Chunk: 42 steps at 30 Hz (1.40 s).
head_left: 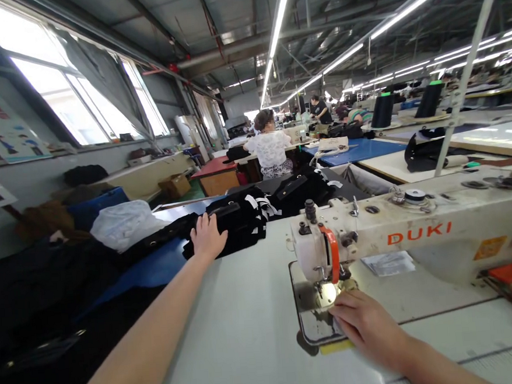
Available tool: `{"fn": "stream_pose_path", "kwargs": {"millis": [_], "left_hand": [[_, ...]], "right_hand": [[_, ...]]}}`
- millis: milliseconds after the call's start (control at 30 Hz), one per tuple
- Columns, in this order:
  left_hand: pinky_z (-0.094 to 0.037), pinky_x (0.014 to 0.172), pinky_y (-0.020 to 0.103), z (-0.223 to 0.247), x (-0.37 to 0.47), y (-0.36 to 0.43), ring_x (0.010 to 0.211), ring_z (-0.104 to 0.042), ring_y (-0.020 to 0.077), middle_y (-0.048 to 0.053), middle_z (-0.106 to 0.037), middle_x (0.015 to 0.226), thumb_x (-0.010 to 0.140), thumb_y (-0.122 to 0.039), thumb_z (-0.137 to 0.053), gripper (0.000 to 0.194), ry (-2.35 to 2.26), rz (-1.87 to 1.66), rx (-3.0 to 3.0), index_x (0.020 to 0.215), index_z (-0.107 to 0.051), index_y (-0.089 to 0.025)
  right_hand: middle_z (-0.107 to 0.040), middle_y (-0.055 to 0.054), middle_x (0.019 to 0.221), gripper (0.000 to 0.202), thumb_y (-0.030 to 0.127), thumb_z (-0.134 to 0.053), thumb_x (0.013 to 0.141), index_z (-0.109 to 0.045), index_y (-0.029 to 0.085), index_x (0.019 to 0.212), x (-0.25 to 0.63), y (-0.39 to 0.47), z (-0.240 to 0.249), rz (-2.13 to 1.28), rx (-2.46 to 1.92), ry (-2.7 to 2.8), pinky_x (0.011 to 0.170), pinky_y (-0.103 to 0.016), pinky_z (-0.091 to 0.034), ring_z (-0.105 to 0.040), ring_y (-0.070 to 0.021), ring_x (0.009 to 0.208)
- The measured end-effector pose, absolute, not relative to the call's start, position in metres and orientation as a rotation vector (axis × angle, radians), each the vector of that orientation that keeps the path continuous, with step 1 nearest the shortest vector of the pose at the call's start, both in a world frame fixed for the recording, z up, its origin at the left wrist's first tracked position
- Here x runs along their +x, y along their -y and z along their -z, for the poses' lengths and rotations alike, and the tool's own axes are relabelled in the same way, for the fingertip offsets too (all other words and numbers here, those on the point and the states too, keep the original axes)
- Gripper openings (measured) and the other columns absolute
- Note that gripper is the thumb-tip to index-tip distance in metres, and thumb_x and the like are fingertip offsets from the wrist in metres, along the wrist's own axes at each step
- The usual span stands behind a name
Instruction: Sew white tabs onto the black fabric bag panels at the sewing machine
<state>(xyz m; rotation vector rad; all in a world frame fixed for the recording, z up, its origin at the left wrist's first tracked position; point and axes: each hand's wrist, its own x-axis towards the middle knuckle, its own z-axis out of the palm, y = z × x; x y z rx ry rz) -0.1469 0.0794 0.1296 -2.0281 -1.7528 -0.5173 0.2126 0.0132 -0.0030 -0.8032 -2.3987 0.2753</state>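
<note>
My left hand (208,237) reaches forward, its fingers apart on the near edge of a pile of black fabric pieces (240,216) with white strips at their ends. My right hand (365,320) is at the needle area of a white sewing machine (363,225) marked DUKI, fingers bent together beside the lit presser foot. Whatever its fingertips may pinch is hidden. The metal needle plate (311,322) lies just left of those fingertips.
Dark fabric (35,301) and a white plastic bag (127,224) lie at the left. A thread stand pole (467,72) rises behind the machine, near black thread cones (382,112). A person (270,147) sits ahead, beyond the pile.
</note>
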Motion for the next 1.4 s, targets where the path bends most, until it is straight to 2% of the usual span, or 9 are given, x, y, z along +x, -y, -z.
{"fn": "stream_pose_path", "kwargs": {"millis": [133, 233, 467, 700, 867, 967, 1167, 1300, 1400], "left_hand": [[-0.051, 0.092, 0.049, -0.090, -0.153, -0.018, 0.112, -0.061, 0.0291, 0.016, -0.063, 0.125, 0.087, -0.034, -0.058, 0.034, 1.928, 0.381, -1.949, 0.113, -0.063, -0.014], [-0.048, 0.099, 0.045, -0.076, -0.161, 0.065, 0.123, -0.055, 0.0281, 0.013, -0.059, 0.134, 0.085, -0.033, -0.054, 0.037, 1.954, 0.280, -1.972, 0.117, -0.063, -0.018], [-0.040, 0.106, 0.050, -0.124, -0.246, 0.184, 0.121, -0.054, 0.0366, 0.022, -0.057, 0.132, 0.086, -0.052, -0.040, 0.058, 2.318, 0.348, -1.387, 0.116, -0.062, -0.006], [-0.048, 0.093, 0.044, -0.145, -0.278, 0.170, 0.098, -0.066, 0.0328, 0.014, -0.071, 0.104, 0.079, -0.043, -0.043, 0.039, 2.431, 0.062, -1.606, 0.094, -0.069, -0.018], [-0.052, 0.078, 0.038, -0.160, -0.275, 0.158, 0.084, -0.068, 0.0286, 0.011, -0.072, 0.088, 0.082, -0.038, -0.041, 0.033, 2.435, 0.192, -1.498, 0.081, -0.067, -0.018], [-0.051, 0.070, 0.037, -0.185, -0.277, 0.149, 0.078, -0.067, 0.0275, 0.008, -0.069, 0.083, 0.089, -0.036, -0.032, 0.039, 2.397, 0.281, -1.286, 0.087, -0.065, -0.015], [-0.047, 0.085, 0.040, -0.222, -0.231, 0.118, 0.096, -0.064, 0.0258, 0.003, -0.071, 0.089, 0.097, -0.037, -0.029, 0.042, 2.131, 0.326, -1.399, 0.092, -0.067, -0.022], [-0.051, 0.086, 0.037, -0.174, -0.153, 0.097, 0.096, -0.065, 0.0235, 0.008, -0.071, 0.100, 0.091, -0.018, -0.043, 0.025, 1.887, 0.184, -1.872, 0.104, -0.065, -0.018], [-0.053, 0.069, 0.030, -0.106, -0.083, 0.091, 0.086, -0.066, 0.0207, 0.007, -0.070, 0.094, 0.081, 0.002, -0.044, 0.038, 1.654, -0.109, -2.251, 0.110, -0.062, -0.016]], "right_hand": [[-0.065, -0.008, 0.087, 0.025, 0.012, -0.045, 0.091, -0.068, 0.022, 0.091, 0.216, -0.012, 0.003, -0.296, -0.736, 2.414, 0.075, -0.035, -0.053, -0.060, -0.0216, 0.083], [-0.066, -0.009, 0.089, 0.023, 0.014, -0.046, 0.092, -0.068, 0.023, 0.094, 0.219, -0.014, 0.007, -0.292, -0.676, 2.417, 0.074, -0.034, -0.053, -0.061, -0.0213, 0.083], [-0.066, -0.007, 0.092, 0.023, 0.019, -0.046, 0.095, -0.068, 0.021, 0.098, 0.221, -0.016, 0.013, -0.239, -0.594, 2.430, 0.076, -0.032, -0.053, -0.063, -0.0199, 0.085], [-0.066, -0.008, 0.094, 0.024, 0.022, -0.044, 0.096, -0.068, 0.021, 0.098, 0.223, -0.015, 0.014, -0.195, -0.619, 2.451, 0.076, -0.032, -0.053, -0.063, -0.0206, 0.087], [-0.066, -0.008, 0.094, 0.025, 0.022, -0.043, 0.096, -0.068, 0.021, 0.096, 0.223, -0.015, 0.014, -0.199, -0.641, 2.465, 0.077, -0.033, -0.053, -0.062, -0.0213, 0.087], [-0.066, -0.008, 0.095, 0.025, 0.021, -0.043, 0.096, -0.068, 0.022, 0.097, 0.223, -0.016, 0.015, -0.204, -0.656, 2.480, 0.078, -0.034, -0.053, -0.062, -0.0215, 0.088], [-0.066, -0.008, 0.094, 0.026, 0.020, -0.043, 0.096, -0.069, 0.021, 0.098, 0.221, -0.014, 0.012, -0.215, -0.669, 2.471, 0.080, -0.035, -0.052, -0.061, -0.0216, 0.089], [-0.066, -0.009, 0.090, 0.027, 0.017, -0.043, 0.095, -0.070, 0.019, 0.098, 0.219, -0.013, 0.007, -0.206, -0.671, 2.466, 0.080, -0.035, -0.051, -0.059, -0.0218, 0.087], [-0.066, -0.008, 0.086, 0.026, 0.016, -0.045, 0.094, -0.070, 0.018, 0.094, 0.217, -0.015, 0.003, -0.205, -0.680, 2.464, 0.079, -0.035, -0.050, -0.058, -0.0215, 0.085]]}}
